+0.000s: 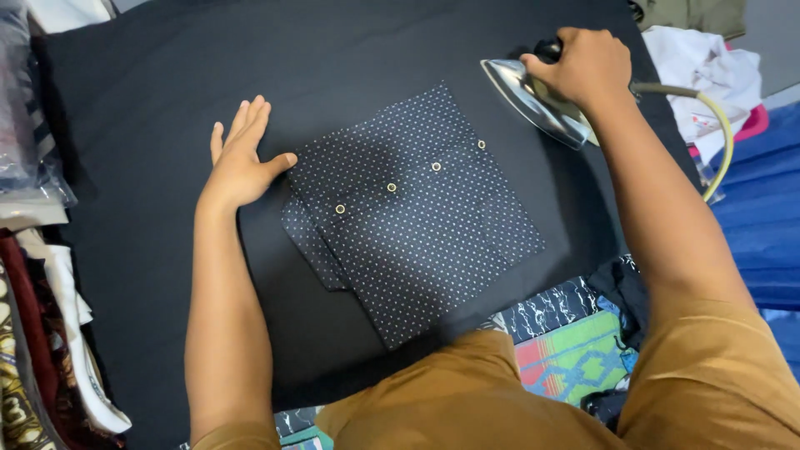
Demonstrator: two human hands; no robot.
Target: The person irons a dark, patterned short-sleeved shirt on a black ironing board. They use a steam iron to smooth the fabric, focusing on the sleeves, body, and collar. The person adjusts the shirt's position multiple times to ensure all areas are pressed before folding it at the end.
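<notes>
Folded garment [414, 215], dark navy with small pale dots and four light snap buttons, lies flat at the middle of the black-covered bench [150, 100]; left hand [240, 158] rests palm down beside its left edge, fingers spread, holding nothing, thumb tip touching the cloth; right hand [583, 65] has its grip closed on the handle of a metal iron [533, 102], tilted just past the garment's upper right corner, possibly clear of the cloth; cord [718, 133] trails right; clothes [37, 333] stacked at left.

Navy white-dotted shirt [417, 217], black ironing cloth [167, 83]
</notes>
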